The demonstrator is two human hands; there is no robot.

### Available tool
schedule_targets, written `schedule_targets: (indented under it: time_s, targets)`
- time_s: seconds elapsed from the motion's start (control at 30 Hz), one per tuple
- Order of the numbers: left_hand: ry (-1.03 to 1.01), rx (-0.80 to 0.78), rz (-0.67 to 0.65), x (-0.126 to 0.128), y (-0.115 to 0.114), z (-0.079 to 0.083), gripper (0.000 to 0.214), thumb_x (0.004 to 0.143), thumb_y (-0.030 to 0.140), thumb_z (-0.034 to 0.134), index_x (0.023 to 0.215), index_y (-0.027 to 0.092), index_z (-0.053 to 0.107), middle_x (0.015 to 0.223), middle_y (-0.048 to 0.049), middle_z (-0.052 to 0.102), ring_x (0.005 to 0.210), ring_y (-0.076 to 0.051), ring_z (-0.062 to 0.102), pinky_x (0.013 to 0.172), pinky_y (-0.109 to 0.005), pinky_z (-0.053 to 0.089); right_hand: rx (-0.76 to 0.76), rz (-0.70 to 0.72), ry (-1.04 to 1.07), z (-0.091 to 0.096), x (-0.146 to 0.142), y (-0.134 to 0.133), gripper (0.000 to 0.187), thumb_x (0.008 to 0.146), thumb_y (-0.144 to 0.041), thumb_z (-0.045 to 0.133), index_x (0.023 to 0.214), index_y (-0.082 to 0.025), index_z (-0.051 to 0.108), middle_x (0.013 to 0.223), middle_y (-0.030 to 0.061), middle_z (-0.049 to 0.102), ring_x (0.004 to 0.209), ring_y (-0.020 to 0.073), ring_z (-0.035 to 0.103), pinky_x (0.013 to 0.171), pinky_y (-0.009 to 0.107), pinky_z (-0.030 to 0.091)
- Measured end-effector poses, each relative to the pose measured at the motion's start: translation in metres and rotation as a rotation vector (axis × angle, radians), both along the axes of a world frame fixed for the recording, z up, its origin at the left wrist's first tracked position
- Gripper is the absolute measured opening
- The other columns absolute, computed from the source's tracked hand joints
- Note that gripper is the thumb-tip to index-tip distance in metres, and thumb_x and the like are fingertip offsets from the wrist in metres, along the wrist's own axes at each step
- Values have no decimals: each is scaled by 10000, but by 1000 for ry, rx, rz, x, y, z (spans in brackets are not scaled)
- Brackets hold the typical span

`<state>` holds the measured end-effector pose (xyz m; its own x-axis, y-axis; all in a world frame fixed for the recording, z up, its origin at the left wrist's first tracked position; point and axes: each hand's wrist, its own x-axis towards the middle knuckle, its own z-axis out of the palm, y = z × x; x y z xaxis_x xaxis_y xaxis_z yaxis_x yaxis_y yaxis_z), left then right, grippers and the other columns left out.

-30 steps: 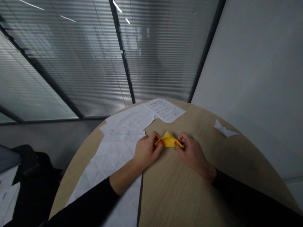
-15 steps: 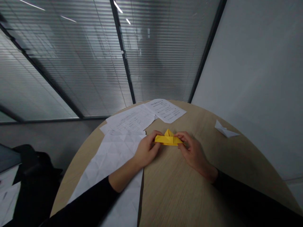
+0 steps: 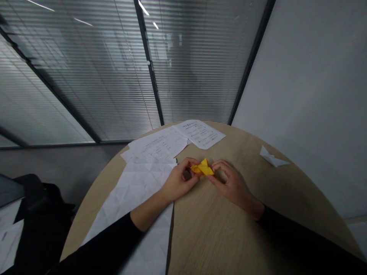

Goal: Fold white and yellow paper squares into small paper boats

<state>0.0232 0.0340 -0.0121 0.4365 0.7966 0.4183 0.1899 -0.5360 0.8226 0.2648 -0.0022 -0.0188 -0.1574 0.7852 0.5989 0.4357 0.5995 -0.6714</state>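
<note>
I log one yellow folded paper piece (image 3: 203,167) over a round light-wood table (image 3: 218,236), held at its ends by two bare hands, the left hand (image 3: 179,181) and the right hand (image 3: 232,183) both closed in a pinch. Also on my count: one creased white paper sheet (image 3: 129,191), two printed white sheets (image 3: 160,145) (image 3: 200,133), and one small white folded paper figure (image 3: 272,158) on the table's right side

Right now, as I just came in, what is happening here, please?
A person at a round wooden table holds a small folded yellow paper between the left hand and the right hand. The left forearm lies over a large creased white sheet. Printed pages lie beyond it, and a folded white paper sits to the right.
</note>
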Motion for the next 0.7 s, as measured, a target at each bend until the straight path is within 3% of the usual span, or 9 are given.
schedule_targets:
  time_s: [0.1,0.3,0.4,0.57,0.7]
  targets:
    - [-29,-15,-19,2,1,1,358,998,291,800,1321,208,669,1141,-74,764,850,-170,705,823,-346,607,-81,-23,31,-4,2,0,125,1050,-348,721,977,-301,631,1014,36,756,995,269,755,934,418,615]
    - [-100,163,-23,1,3,6,263,1018,289,823,1248,219,716,1314,-118,762,1236,-264,720,1105,-473,602,-157,-66,121,-16,4,-1,145,1079,-429,703,1017,-306,657,995,22,750,980,255,753,901,391,629]
    - [-126,130,-13,1,3,4,277,1039,268,797,1297,213,713,1308,-113,782,1184,-242,752,1081,-462,621,-156,-43,164,-18,5,0,183,1076,-463,728,1015,-302,667,966,18,734,930,242,741,847,374,629]
    - [-123,70,37,0,3,2,107,1066,274,759,1136,196,739,1116,-76,793,1049,-213,764,999,-421,630,-202,-1,296,-21,4,2,239,1075,-522,744,1024,-304,659,939,17,714,877,233,731,742,348,630]
    - [-120,33,-30,1,2,3,273,1004,271,830,1244,189,730,1169,-86,789,1067,-220,758,1030,-438,626,-256,87,327,-20,4,2,236,1078,-528,736,1126,-308,662,1066,49,767,1013,264,770,897,413,667]
